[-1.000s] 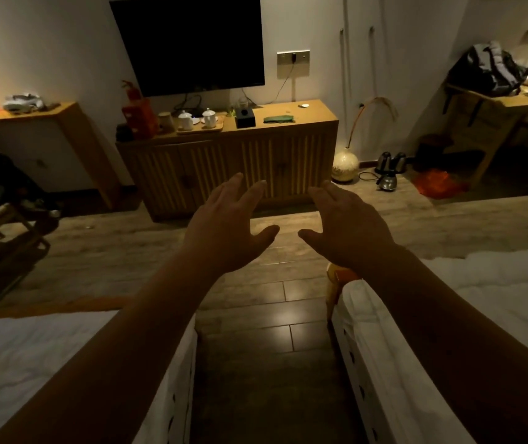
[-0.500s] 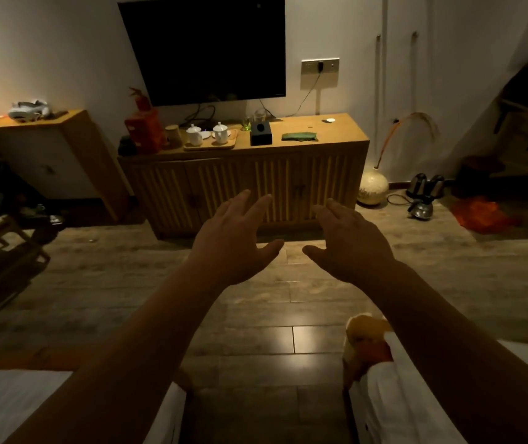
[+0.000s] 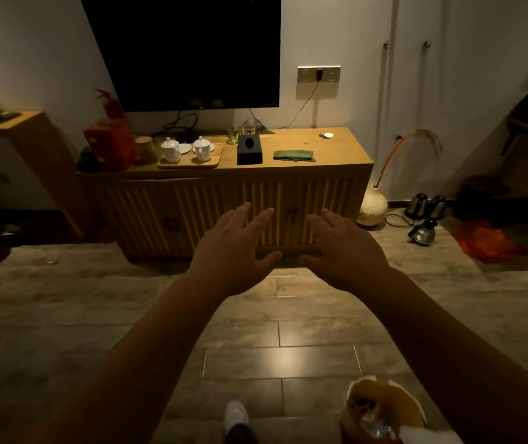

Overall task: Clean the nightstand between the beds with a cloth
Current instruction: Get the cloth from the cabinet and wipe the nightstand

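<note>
Head view, your hands: two; left hand (image 3: 235,251) and right hand (image 3: 346,251), each grip apart, empty.
Cloth (image 3: 294,155): one, green, on counter (image 3: 336,155).
Teacups (image 3: 170,149): two, white.
Kettles (image 3: 423,232): three, on floor.

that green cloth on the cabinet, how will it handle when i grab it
The green cloth lies folded and flat on the cabinet, so it is probably soft, floppy and light. It will likely unfold and droop when pinched at one edge. It should not roll or tip.
</note>
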